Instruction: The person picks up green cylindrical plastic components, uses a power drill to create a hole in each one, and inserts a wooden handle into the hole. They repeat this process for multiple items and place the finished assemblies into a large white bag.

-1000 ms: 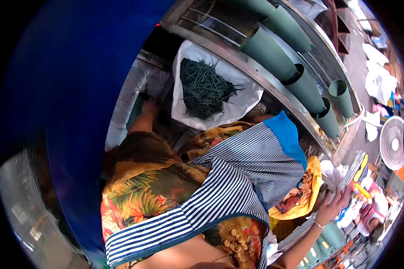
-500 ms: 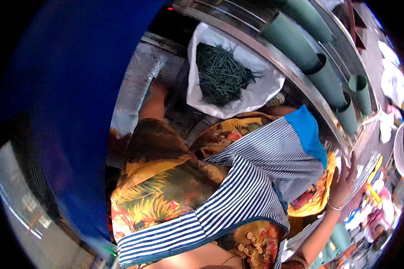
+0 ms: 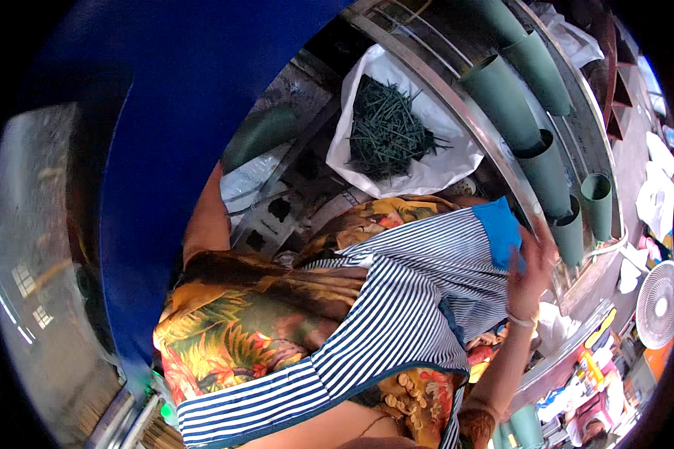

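Observation:
My right hand (image 3: 530,271) is raised beside the blue-edged end of my striped apron (image 3: 404,322). Its fingers are bent a little and apart, with nothing seen in them. The metal rail (image 3: 457,105) of a rack passes close to it. On the other side my left forearm (image 3: 208,213) reaches up past a blue panel (image 3: 157,187), which covers the hand and its fingers. A dark green tube (image 3: 262,135) lies tilted at the end of that arm, over clear plastic wrap. Whether the left hand grips it is hidden.
Several green tubes (image 3: 550,179) stand tilted in the rack. A white sack (image 3: 445,165) holds thin dark green strips (image 3: 389,127). At the right are a round fan (image 3: 659,303) and another person (image 3: 595,408). The blue panel walls off the left side.
My right hand has drawn back from the rack's end toward the apron. The left forearm has shifted left, and the dark green tube has come into view by it. The view has swung slightly.

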A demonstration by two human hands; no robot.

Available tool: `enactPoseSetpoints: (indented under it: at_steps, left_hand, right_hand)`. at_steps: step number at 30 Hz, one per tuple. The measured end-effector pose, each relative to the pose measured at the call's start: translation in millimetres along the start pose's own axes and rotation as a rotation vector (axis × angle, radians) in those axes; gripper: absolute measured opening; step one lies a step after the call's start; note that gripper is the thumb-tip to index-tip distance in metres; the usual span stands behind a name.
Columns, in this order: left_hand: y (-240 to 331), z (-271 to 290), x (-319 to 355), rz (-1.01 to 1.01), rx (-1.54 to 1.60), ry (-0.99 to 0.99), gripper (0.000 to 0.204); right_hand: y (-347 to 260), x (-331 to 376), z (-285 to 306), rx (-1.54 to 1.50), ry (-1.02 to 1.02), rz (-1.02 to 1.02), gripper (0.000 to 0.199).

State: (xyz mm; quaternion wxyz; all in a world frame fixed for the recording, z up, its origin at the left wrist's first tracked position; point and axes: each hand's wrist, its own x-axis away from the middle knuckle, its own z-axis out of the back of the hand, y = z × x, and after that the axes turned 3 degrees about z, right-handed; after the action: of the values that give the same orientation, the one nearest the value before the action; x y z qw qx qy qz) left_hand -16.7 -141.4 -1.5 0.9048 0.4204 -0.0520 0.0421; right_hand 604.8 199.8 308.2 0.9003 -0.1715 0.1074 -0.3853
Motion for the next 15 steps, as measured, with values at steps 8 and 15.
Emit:
enactPoseSetpoints:
  at_steps: [8, 15]
  left_hand:
    - [193, -108, 143, 0.413, 0.423, -1.035, 0.042]
    - [227, -216, 239, 0.401, 0.609, -1.375, 0.049]
  right_hand:
    - [-106, -53, -107, -0.093, 0.078, 0.388, 0.058]
    - [-96, -42, -108, 0.135, 0.251, 0.0, 0.06]
